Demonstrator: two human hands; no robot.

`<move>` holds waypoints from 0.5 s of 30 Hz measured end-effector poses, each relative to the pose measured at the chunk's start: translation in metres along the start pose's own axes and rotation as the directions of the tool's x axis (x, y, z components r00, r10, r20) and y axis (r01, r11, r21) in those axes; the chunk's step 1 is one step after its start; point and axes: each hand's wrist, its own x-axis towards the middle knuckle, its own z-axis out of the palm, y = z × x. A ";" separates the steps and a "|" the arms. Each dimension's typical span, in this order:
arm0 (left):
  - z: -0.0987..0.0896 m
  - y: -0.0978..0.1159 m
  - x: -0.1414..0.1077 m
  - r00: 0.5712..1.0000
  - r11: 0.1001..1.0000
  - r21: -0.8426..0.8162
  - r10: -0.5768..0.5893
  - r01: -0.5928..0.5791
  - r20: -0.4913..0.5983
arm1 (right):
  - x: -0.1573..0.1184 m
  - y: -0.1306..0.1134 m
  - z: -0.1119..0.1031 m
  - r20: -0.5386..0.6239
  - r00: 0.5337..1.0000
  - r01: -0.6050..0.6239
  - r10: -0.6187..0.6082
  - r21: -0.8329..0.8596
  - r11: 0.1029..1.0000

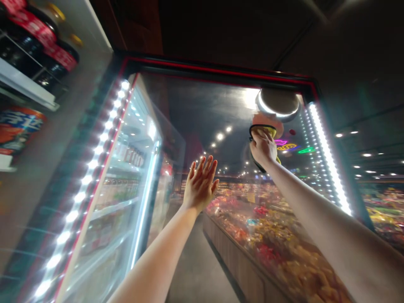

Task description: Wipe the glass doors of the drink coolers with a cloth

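Observation:
A glass door (202,113) with a dark frame and bright LED strips down both sides stands in front of me. My right hand (264,145) presses a yellow cloth with dark edging (268,128) against the upper right of the glass. Part of the cloth is hidden under the palm and fingers. Lower and to the left, my left hand (201,183) is raised with its fingers stretched out and holds nothing. Its palm faces the glass; whether it touches the pane I cannot tell.
Dark bottles with red labels (38,29) sit on a white shelf (28,84) at upper left, above an orange packet (20,126). Through the glass show a lit cooler (123,181), a long bin of packaged goods (284,235) and a grey floor (198,269).

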 end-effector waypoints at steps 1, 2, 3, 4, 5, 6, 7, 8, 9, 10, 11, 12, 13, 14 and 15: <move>0.000 0.000 -0.001 1.000 1.000 0.005 0.001 -0.001 0.005 | 0.009 -0.012 0.006 -0.005 1.000 -0.016 0.016 -0.001 1.000; -0.001 0.000 -0.001 1.000 1.000 0.007 0.001 -0.001 0.008 | 0.014 -0.027 0.012 0.008 1.000 0.010 -0.010 0.003 1.000; 0.000 0.001 -0.001 1.000 1.000 0.005 0.001 -0.001 0.009 | 0.016 -0.041 0.016 0.033 0.998 0.062 -0.062 0.014 0.998; 0.000 0.001 -0.001 1.000 1.000 -0.002 0.002 -0.002 0.008 | 0.014 -0.054 0.019 0.066 0.988 0.139 -0.141 0.032 0.990; 0.000 0.001 -0.001 1.000 1.000 -0.013 0.002 -0.002 0.006 | 0.009 -0.062 0.020 0.101 0.966 0.235 -0.240 0.056 0.970; 0.001 0.001 -0.001 1.000 1.000 -0.027 0.003 -0.003 0.004 | 0.001 -0.066 0.019 0.135 0.929 0.336 -0.345 0.085 0.938; 0.001 0.000 0.000 1.000 0.999 -0.041 0.004 -0.004 0.005 | -0.008 -0.065 0.016 0.163 0.883 0.426 -0.439 0.113 0.898; 0.001 -0.001 0.000 1.000 0.998 -0.055 0.006 -0.006 0.011 | -0.016 -0.058 0.011 0.183 0.839 0.495 -0.513 0.137 0.858; 0.001 -0.003 0.000 1.000 0.998 -0.066 0.014 -0.012 0.025 | -0.024 -0.048 0.006 0.193 0.807 0.538 -0.559 0.153 0.829; -0.001 -0.006 -0.001 0.999 0.997 -0.075 0.028 -0.024 0.045 | -0.028 -0.035 0.001 0.193 0.798 0.550 -0.571 0.156 0.820; -0.003 -0.010 -0.003 0.996 0.996 -0.080 0.049 -0.043 0.070 | -0.030 -0.022 -0.003 0.179 0.825 0.518 -0.536 0.140 0.844; -0.007 -0.015 -0.005 0.992 0.994 -0.081 0.076 -0.068 0.097 | -0.027 -0.012 -0.006 0.153 0.878 0.441 -0.453 0.105 0.891; -0.011 -0.022 -0.009 0.987 0.993 -0.078 0.102 -0.093 0.122 | -0.021 -0.006 -0.006 0.116 0.932 0.338 -0.344 0.068 0.939; -0.016 -0.030 -0.013 0.982 0.991 -0.070 0.123 -0.114 0.141 | -0.013 -0.004 -0.004 0.076 0.971 0.225 -0.227 0.035 0.974; -0.021 -0.039 -0.017 0.979 0.990 -0.056 0.133 -0.126 0.152 | -0.004 -0.009 0.001 0.037 0.992 0.124 -0.124 0.012 0.992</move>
